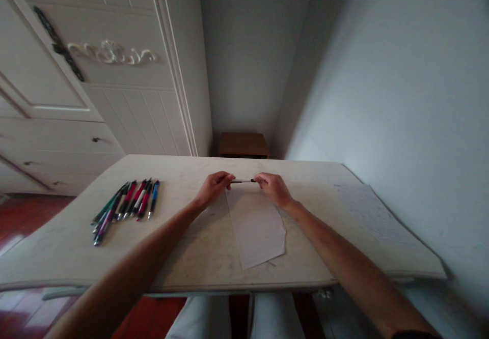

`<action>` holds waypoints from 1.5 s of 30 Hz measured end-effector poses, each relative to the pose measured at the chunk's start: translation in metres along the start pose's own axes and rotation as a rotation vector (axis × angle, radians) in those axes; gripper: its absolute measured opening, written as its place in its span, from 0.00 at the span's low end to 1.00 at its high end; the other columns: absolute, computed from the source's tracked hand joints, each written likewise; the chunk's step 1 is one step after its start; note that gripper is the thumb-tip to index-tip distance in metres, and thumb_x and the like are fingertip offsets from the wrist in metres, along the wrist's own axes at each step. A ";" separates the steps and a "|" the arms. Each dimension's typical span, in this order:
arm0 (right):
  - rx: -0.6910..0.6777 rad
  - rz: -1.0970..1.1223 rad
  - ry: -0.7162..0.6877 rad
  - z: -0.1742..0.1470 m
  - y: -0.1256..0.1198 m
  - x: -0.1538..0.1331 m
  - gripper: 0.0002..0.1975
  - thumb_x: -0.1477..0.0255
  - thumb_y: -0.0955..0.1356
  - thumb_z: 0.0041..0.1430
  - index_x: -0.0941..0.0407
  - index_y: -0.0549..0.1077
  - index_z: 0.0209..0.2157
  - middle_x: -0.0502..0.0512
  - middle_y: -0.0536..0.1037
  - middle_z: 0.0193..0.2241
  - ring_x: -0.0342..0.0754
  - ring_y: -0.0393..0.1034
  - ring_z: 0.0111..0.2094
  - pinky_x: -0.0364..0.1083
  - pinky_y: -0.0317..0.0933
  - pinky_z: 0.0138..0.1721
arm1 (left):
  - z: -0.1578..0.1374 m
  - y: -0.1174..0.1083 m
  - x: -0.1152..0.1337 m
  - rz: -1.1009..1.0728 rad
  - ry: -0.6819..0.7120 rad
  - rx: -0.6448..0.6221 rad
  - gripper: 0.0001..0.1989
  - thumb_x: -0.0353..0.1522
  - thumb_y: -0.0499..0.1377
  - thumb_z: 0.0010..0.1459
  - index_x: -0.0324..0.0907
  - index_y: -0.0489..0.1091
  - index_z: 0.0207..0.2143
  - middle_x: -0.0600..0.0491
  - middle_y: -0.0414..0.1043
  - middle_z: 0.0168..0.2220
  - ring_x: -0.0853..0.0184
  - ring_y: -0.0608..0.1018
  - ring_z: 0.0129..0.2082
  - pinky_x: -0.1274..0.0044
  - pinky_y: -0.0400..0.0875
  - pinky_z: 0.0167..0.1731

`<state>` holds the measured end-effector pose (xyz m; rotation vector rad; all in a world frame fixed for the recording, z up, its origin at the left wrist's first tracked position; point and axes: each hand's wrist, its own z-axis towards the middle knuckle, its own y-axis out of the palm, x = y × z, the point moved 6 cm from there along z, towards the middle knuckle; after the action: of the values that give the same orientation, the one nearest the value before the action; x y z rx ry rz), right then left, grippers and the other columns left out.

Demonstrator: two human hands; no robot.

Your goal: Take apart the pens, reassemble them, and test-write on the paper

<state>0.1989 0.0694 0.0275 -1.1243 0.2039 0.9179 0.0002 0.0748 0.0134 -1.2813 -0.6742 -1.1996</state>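
Observation:
A thin dark pen (243, 180) is held level between my two hands, above the far end of a torn sheet of white paper (256, 227). My left hand (214, 187) grips the pen's left end with closed fingers. My right hand (273, 187) pinches its right end. Both hands hover just over the pale table (61, 252). Only the short middle stretch of the pen shows between the fingers.
Several coloured pens (126, 202) lie in a row on the table's left side. A sheet with faint writing (372, 213) rests at the right near the wall. A small brown cabinet (243, 144) stands beyond the table, with a white wardrobe (95, 74) at left.

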 end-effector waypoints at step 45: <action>0.013 0.027 -0.016 -0.001 -0.003 -0.004 0.14 0.70 0.62 0.64 0.56 0.78 0.33 0.51 0.76 0.24 0.44 0.69 0.26 0.42 0.58 0.31 | -0.003 -0.004 0.010 -0.047 0.113 0.103 0.24 0.42 0.66 0.48 0.39 0.71 0.45 0.47 0.75 0.41 0.64 0.76 0.38 0.76 0.70 0.34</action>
<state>0.1985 0.0658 0.0316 -1.1042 0.2124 0.9480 -0.0016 0.0694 0.0229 -1.1087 -0.6781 -1.2498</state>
